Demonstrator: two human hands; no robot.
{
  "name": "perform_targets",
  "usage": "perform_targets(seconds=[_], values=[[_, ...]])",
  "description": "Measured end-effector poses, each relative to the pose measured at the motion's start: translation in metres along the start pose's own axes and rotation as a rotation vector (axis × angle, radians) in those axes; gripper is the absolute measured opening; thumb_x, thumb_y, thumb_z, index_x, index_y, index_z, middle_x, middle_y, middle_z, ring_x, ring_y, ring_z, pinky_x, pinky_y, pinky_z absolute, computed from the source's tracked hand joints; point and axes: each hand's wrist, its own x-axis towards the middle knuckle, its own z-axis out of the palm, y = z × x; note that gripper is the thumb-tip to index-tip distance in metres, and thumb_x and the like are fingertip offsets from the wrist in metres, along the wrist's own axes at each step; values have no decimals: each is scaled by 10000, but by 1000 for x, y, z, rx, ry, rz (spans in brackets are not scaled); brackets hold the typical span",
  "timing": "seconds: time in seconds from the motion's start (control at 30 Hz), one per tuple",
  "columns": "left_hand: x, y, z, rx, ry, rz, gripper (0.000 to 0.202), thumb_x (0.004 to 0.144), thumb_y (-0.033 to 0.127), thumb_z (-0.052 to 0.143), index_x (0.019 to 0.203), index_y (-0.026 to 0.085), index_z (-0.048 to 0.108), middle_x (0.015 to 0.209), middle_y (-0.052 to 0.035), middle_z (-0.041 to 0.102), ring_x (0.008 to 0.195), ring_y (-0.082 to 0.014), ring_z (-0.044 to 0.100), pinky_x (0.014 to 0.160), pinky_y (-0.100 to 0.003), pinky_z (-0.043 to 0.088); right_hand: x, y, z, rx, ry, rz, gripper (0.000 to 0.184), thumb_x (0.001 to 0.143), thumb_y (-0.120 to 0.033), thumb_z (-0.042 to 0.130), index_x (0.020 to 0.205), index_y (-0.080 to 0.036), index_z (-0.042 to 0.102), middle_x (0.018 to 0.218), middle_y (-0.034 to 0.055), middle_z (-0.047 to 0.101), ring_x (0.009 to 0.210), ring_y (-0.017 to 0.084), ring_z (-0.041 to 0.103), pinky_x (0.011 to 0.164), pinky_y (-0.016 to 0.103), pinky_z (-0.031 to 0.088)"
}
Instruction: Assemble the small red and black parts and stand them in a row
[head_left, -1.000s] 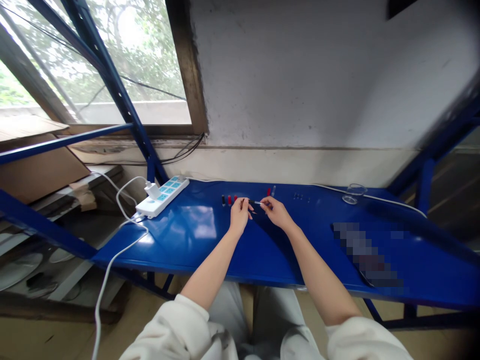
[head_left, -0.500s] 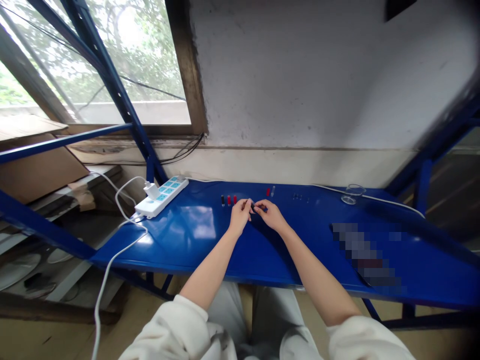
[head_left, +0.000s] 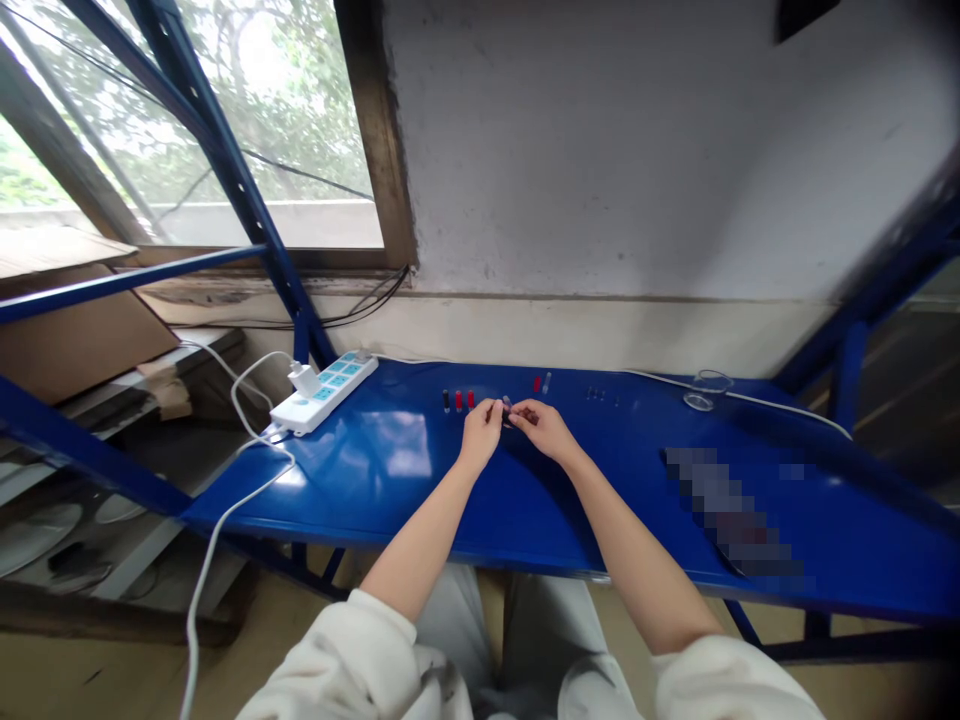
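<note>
Over the middle of the blue table, my left hand and my right hand meet with fingertips pinched around a small dark and clear piece. Fingers hide most of it, so its kind is unclear. Just left of my left hand stand a small black-topped cylinder and two red ones, a first and a second. Beyond my right hand are a red cap-like piece and a clear little tube.
Tiny clear parts lie farther right, near a round transparent dish. A white power strip with a plug and cable sits at the left edge. A blurred-out dark object lies at right. Blue frame posts flank the table.
The fingers of both hands have shifted slightly around the small piece, and a bit more of it shows between them. Everything else on the table stays put.
</note>
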Motion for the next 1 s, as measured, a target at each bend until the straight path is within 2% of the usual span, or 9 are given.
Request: perform_targets(seconds=[0.1,0.37,0.43,0.5,0.57,0.63,0.73,1.0], values=[[-1,2,-1,15,-17,56,298,824,365,416,806,142,612,631,-12,556,626,-110,520,614,-217,402,0,0,0,20,-61,12,237,740,-392,520,792,-167,573,680,4,568,590,109,492,588,246,398],[0,-2,-1,47,-13,4,199,790,285,469,867,151,593,588,18,526,565,-96,493,569,-201,382,-4,-6,1,-57,-128,3,222,712,-385,548,695,-163,554,600,-17,540,543,98,465,524,214,357],[0,-3,-1,117,20,4,214,811,292,432,866,158,588,595,15,532,579,-99,503,581,-204,383,-1,-1,-4,-145,-74,45,204,707,-364,552,677,-163,562,601,-7,561,548,106,489,526,215,357],[-1,-4,-1,201,47,20,215,824,281,406,869,168,583,617,10,551,593,-102,519,594,-207,387,5,8,-12,-273,55,126,181,698,-341,560,661,-164,567,610,8,583,571,119,517,541,219,359],[-2,-3,-1,283,33,42,192,819,251,411,877,178,578,621,12,565,584,-103,530,592,-209,386,12,19,-23,-406,175,231,160,692,-323,565,645,-169,567,622,19,597,602,134,537,544,221,354],[-4,-2,-1,347,-1,64,182,815,231,415,890,187,574,623,14,579,573,-105,538,584,-209,384,19,29,-31,-502,221,316,142,698,-314,559,664,-178,573,638,22,609,610,142,546,519,219,336],[-5,0,0,405,-46,86,184,818,231,412,908,197,569,642,11,600,583,-112,550,578,-209,383,28,39,-36,-588,213,347,125,711,-304,546,693,-186,584,674,27,624,626,143,555,501,214,317],[-8,1,1,466,-97,101,205,825,239,393,937,205,561,704,-2,619,581,-109,559,567,-205,391,41,50,-29,-680,164,364,124,729,-310,538,713,-201,596,682,30,627,666,152,570,515,217,323]])
